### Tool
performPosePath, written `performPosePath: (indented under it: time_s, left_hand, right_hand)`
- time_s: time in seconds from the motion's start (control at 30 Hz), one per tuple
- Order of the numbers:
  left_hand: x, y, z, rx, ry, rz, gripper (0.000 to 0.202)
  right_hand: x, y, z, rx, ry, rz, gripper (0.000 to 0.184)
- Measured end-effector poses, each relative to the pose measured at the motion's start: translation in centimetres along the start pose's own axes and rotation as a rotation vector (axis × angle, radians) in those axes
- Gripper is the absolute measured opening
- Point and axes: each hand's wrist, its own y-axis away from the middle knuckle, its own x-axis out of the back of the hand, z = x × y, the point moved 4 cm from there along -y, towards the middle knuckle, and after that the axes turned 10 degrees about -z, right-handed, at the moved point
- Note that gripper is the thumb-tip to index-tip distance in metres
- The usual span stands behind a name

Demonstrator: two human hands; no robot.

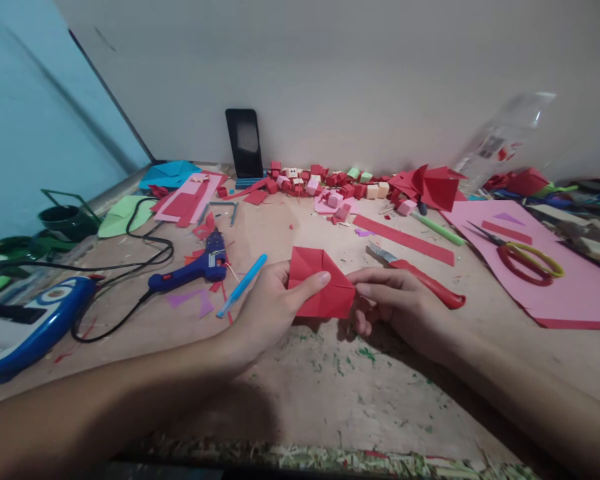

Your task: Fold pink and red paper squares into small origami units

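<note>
Paper [325, 305] — red, folded — in left hand [270, 300], right hand [397, 300] pinching one corner.

Paper-craft work corner; home or workshop unclear. Scrap-littered wooden table [305, 393] against off-white wall [340, 80]; blue plastic glue gun [185, 275], red-and-yellow-handled scissors [504, 245], pink paper sheet [575, 293], small red-and-pink paper cubes [313, 186], folded red paper piece [327, 304].

Pale wall [330, 73] behind, blue wall [35, 127] left, wooden tabletop [320, 393]
</note>
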Motion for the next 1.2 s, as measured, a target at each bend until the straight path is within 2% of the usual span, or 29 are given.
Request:
performPosePath:
  time_s: [0.13, 0.3, 0.57, 0.8, 1.03, 1.2]
  left_hand:
    - [0.1, 0.0, 0.1, -0.029, 0.03, 0.014, 0.028]
    - [-0.4, 0.2, 0.3, -0.033, 0.047, -0.025, 0.022]
    - [-0.9, 0.4, 0.7, 0.02, 0.014, -0.086, 0.02]
    - [-0.8, 0.3, 0.5, 0.064, -0.039, -0.093, 0.022]
    - [-0.8, 0.2, -0.2, 0.079, -0.139, -0.084, 0.019]
    - [-0.7, 0.4, 0.2, 0.04, -0.099, -0.083, 0.019]
  right_hand:
    - [-0.7, 0.1, -0.4, -0.003, 0.046, -0.101, 0.028]
    - [-1.5, 0.0, -0.8, -0.027, 0.137, -0.039, 0.027]
    - [-1.1, 0.2, -0.5, -0.082, 0.259, 0.058, 0.031]
    - [-1.3, 0.0, -1.1, -0.102, 0.251, 0.119, 0.031]
    - [-1.1, 0.2, -0.7, -0.111, 0.26, 0.154, 0.035]
    - [-1.2, 0.1, -0.7, -0.09, 0.243, 0.088, 0.038]
